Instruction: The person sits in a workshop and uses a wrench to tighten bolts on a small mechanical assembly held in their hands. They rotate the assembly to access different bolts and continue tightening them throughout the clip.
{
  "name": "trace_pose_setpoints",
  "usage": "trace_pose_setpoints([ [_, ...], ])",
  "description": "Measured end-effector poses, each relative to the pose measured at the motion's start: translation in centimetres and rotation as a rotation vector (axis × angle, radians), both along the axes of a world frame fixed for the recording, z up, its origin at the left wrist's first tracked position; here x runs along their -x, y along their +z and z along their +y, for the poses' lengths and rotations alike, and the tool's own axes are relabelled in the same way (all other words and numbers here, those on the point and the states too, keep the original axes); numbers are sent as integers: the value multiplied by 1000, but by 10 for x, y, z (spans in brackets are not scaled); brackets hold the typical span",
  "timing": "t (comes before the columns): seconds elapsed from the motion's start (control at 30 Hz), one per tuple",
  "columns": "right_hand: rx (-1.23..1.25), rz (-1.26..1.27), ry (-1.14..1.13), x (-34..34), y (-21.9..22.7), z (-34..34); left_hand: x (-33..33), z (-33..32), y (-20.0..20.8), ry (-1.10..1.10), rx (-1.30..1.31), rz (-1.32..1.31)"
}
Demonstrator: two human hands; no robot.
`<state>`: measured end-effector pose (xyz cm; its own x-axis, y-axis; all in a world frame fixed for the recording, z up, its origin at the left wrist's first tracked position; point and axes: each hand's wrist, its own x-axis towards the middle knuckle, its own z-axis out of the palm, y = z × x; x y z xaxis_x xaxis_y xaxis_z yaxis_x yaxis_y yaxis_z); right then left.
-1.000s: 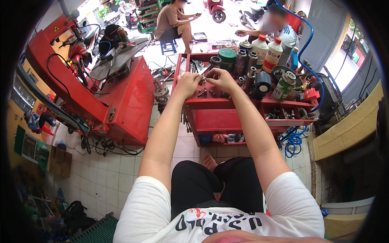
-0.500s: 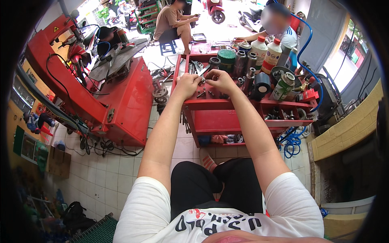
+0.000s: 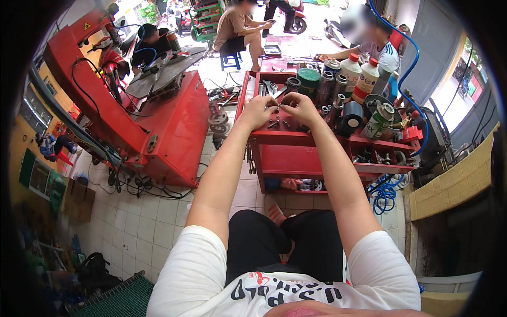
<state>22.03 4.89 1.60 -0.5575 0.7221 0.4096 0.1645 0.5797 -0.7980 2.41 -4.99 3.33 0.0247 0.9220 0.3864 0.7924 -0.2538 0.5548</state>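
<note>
Over the near left part of a red tool cart (image 3: 288, 138), my left hand (image 3: 259, 112) and my right hand (image 3: 300, 109) are close together, fingertips almost meeting. Both are closed in a pinch around something too small to make out. Several small bolts (image 3: 274, 124) lie on the cart top just below my fingers. Beyond my hands are spanners (image 3: 271, 89) and a dark round metal socket (image 3: 292, 83). Metal cylinders (image 3: 324, 87) stand to the right of my right hand, near a green-lidded tub (image 3: 308, 79).
White bottles with red caps (image 3: 350, 66), a spray can (image 3: 379, 120) and a black cylinder (image 3: 350, 119) crowd the cart's right side. A blue air hose (image 3: 417, 55) hangs at right. A red tyre machine (image 3: 171, 132) stands left. Other people sit beyond the cart, one on a blue stool (image 3: 230, 61).
My view has shifted, so the cart appears farther right. My right fingers have come down to pinch near my left fingertips. Dark-trousered legs now show by the red motorbike at the back.
</note>
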Motion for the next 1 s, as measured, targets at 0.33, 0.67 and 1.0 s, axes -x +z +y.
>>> trace_pose_setpoints([
  [0.33,18,-31,11,-2,1,1,0,-7,8,-18,66,120],
  [0.67,17,-28,25,0,1,-1,6,-3,-1,4,23,120],
  [1.0,37,-17,8,0,-1,2,5,-1,-2,-22,94,22],
])
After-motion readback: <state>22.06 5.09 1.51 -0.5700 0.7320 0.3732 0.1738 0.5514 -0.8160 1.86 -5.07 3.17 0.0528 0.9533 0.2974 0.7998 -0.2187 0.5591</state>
